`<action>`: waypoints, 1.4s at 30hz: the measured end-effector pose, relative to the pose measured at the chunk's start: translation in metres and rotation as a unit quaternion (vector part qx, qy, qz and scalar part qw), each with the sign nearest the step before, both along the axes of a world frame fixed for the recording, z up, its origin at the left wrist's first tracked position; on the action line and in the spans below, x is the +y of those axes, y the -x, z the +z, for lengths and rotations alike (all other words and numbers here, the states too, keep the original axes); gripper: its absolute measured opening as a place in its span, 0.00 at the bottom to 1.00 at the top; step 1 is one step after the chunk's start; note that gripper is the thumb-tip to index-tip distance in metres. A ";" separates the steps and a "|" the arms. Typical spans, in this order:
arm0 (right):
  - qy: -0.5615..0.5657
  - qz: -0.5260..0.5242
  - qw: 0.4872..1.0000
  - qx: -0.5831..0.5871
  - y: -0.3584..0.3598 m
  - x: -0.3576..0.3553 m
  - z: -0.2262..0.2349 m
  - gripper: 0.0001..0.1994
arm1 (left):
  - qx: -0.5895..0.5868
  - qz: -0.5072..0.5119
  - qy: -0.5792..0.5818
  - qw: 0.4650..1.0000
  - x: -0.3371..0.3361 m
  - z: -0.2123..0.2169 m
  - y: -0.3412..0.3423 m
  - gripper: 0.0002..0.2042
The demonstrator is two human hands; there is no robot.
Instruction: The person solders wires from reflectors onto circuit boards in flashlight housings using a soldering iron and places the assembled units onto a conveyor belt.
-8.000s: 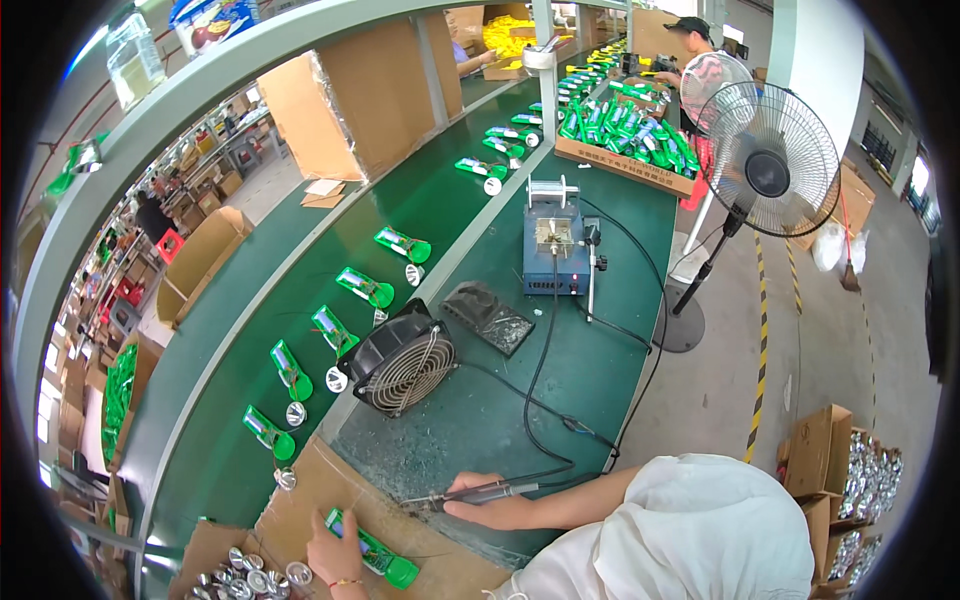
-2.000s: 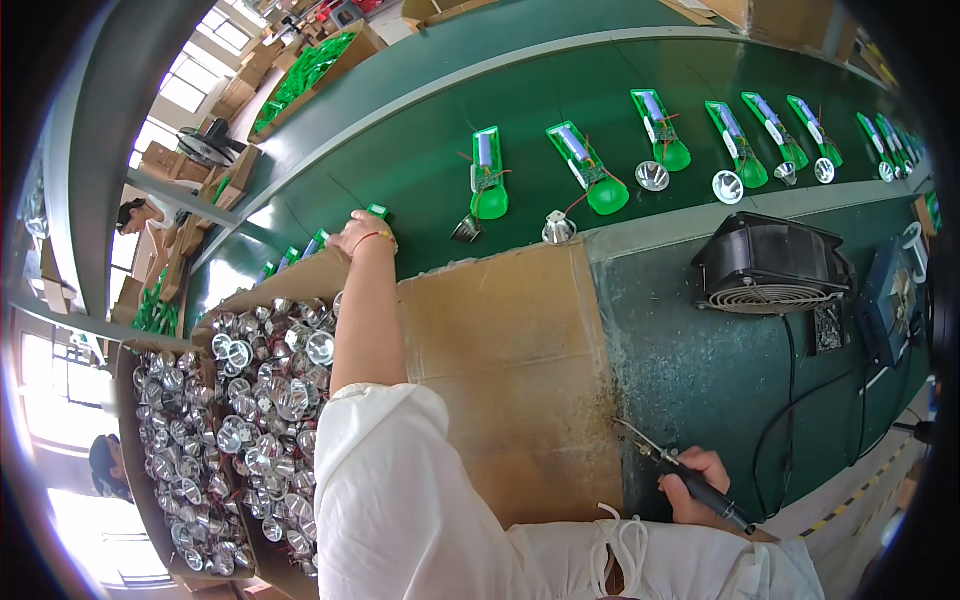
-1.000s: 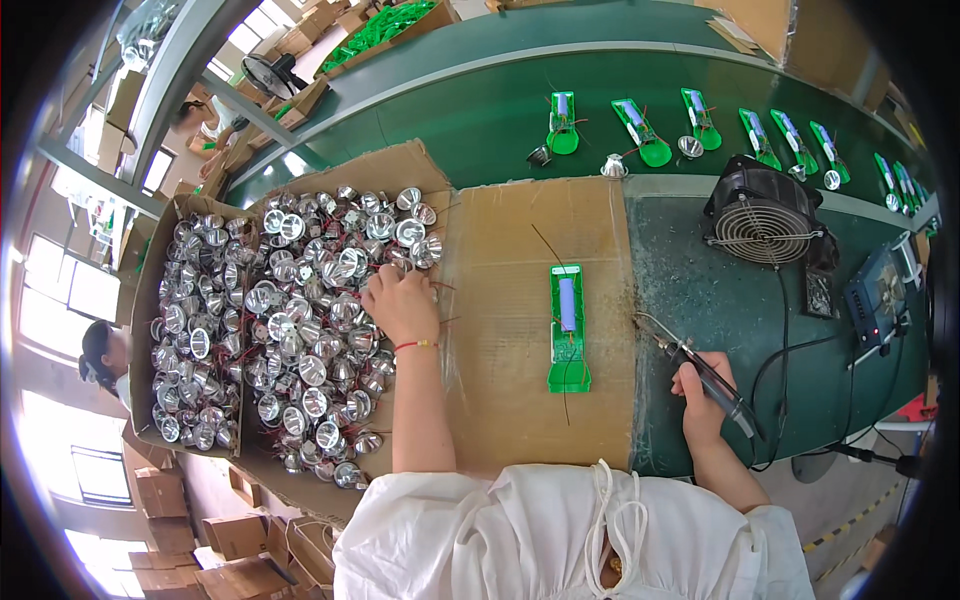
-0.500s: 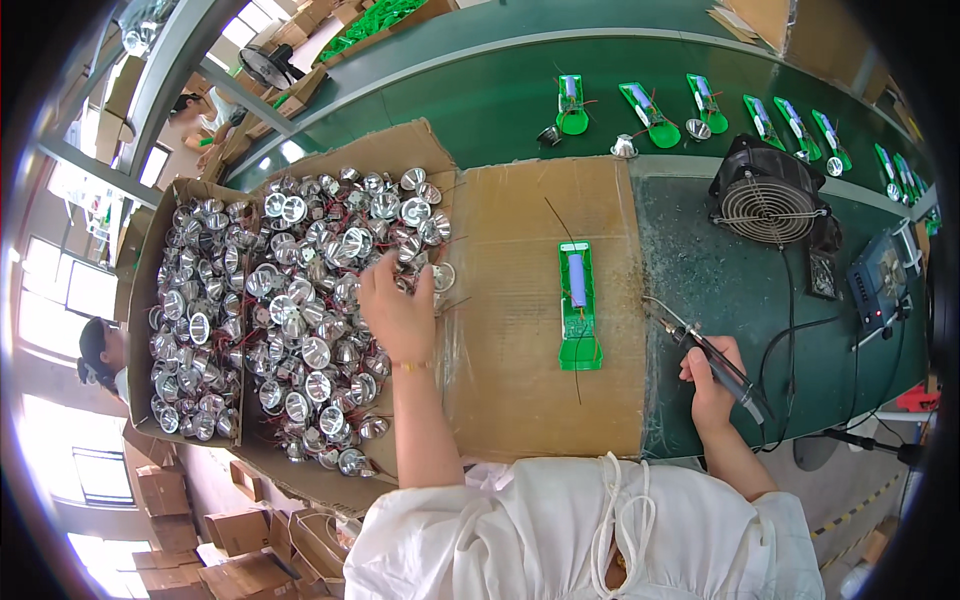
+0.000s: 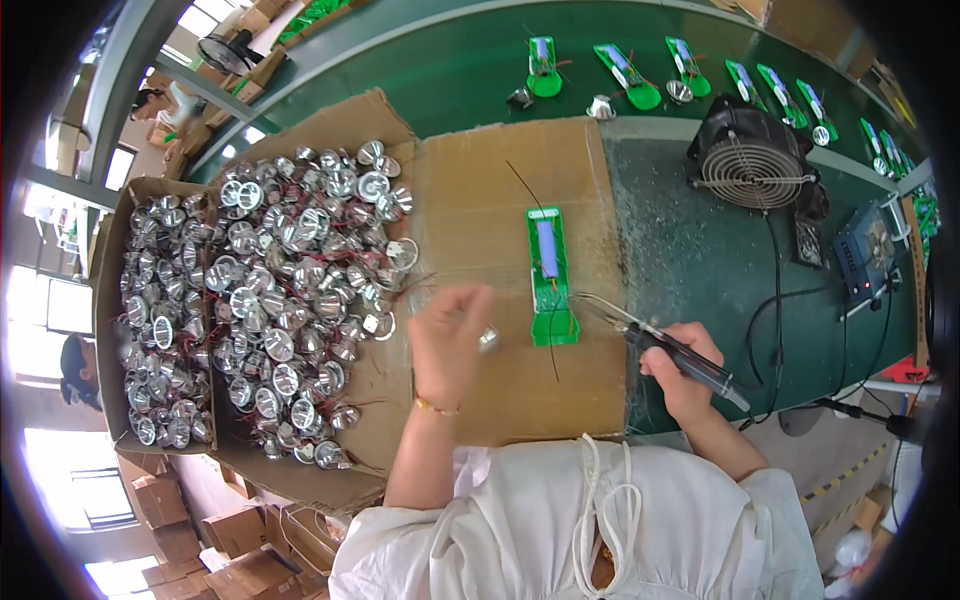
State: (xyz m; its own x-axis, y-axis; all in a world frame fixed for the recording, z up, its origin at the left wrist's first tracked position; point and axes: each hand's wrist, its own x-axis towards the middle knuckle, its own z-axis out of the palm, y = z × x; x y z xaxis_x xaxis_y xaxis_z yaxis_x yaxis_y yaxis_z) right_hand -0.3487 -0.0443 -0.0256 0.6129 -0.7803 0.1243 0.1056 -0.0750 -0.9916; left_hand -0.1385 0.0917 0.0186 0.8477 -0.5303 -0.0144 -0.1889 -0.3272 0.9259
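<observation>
My right hand [image 5: 683, 372] grips a black-handled soldering iron [image 5: 690, 368], its thin tip beside the lower part of a green housing [image 5: 555, 328]. That housing lies on the cardboard sheet with a lavender battery [image 5: 546, 250] in it and dark wires sticking out at both ends. To its left, my left hand [image 5: 447, 345] is over the cardboard, fingers closed and slightly blurred. A small silver reflector [image 5: 488, 340] shows at its right side, mostly hidden by the hand, and appears held.
At left stands a cardboard box [image 5: 330, 484] heaped with silver reflectors [image 5: 280, 345]. A black fan [image 5: 752, 170] and a blue soldering station [image 5: 866, 252] with cables stand at right. Several green housings [image 5: 545, 80] with reflectors lie along the back. Two other people are at far left.
My left hand has come right from the reflector pile to over the cardboard, a reflector now beside its fingers. My right hand has brought the iron leftward to the green housing. The view has shifted.
</observation>
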 end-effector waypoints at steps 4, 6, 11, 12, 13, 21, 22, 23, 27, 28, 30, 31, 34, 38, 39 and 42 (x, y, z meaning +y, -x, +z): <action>0.033 0.041 0.998 0.042 -0.009 0.003 -0.010 0.07 | 0.070 -0.040 -0.017 0.997 -0.001 -0.032 0.020 0.08; 0.024 0.037 0.998 0.052 -0.012 0.003 -0.011 0.07 | -0.016 -0.070 -0.045 0.996 -0.009 -0.027 0.024 0.07; -0.013 0.037 0.997 0.065 -0.018 0.007 -0.005 0.08 | -0.047 -0.079 -0.059 0.994 -0.013 -0.034 0.026 0.07; -0.018 0.034 0.997 0.063 -0.019 0.007 -0.007 0.08 | -0.022 -0.068 -0.070 0.995 -0.014 -0.034 0.026 0.06; -0.023 0.032 0.997 0.061 -0.020 0.008 -0.008 0.08 | -0.020 -0.067 -0.071 0.995 -0.014 -0.038 0.026 0.06; -0.030 0.027 0.998 0.052 -0.026 0.009 -0.010 0.08 | -0.078 -0.065 -0.066 0.993 -0.018 -0.040 0.027 0.05; -0.046 0.011 0.998 0.038 -0.028 0.010 -0.009 0.08 | -0.078 -0.064 -0.066 0.993 -0.018 -0.039 0.027 0.05; -0.046 0.012 0.998 0.037 -0.029 0.011 -0.007 0.08 | -0.063 -0.060 -0.065 0.994 -0.018 -0.039 0.027 0.05; -0.123 -0.001 0.992 0.014 -0.024 0.011 0.002 0.08 | -0.053 -0.056 -0.060 0.995 -0.017 -0.042 0.026 0.06; -0.113 -0.012 0.994 0.006 -0.022 0.010 0.003 0.08 | -0.052 -0.055 -0.060 0.995 -0.017 -0.042 0.026 0.06; -0.092 -0.024 0.996 -0.003 -0.019 0.010 0.006 0.07 | -0.075 -0.063 -0.062 0.993 -0.017 -0.043 0.025 0.06; -0.091 -0.023 0.996 -0.004 -0.019 0.010 0.006 0.07 | -0.075 -0.062 -0.061 0.993 -0.016 -0.044 0.025 0.06; -0.068 -0.017 0.997 0.013 -0.018 0.010 0.007 0.06 | -0.055 -0.059 -0.054 0.995 -0.016 -0.044 0.024 0.06; -0.068 -0.013 0.997 0.015 -0.014 0.010 0.005 0.06 | -0.033 -0.048 -0.034 0.998 -0.016 -0.038 0.029 0.05; -0.072 -0.013 0.997 0.015 -0.014 0.009 0.004 0.06 | 0.017 -0.030 -0.006 0.999 -0.016 -0.037 0.031 0.04; -0.100 -0.011 0.995 -0.001 -0.014 0.011 0.003 0.08 | -0.101 -0.102 0.035 0.989 -0.009 -0.041 0.029 0.04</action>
State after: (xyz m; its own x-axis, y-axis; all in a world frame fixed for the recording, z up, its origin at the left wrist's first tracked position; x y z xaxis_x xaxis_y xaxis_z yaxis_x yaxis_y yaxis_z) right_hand -0.3352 -0.0335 -0.0227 0.5959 -0.8023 -0.0340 0.1083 0.1223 -0.9866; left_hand -0.1677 0.0827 -0.0224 0.7041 -0.6848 0.1880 -0.4287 -0.1988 0.8813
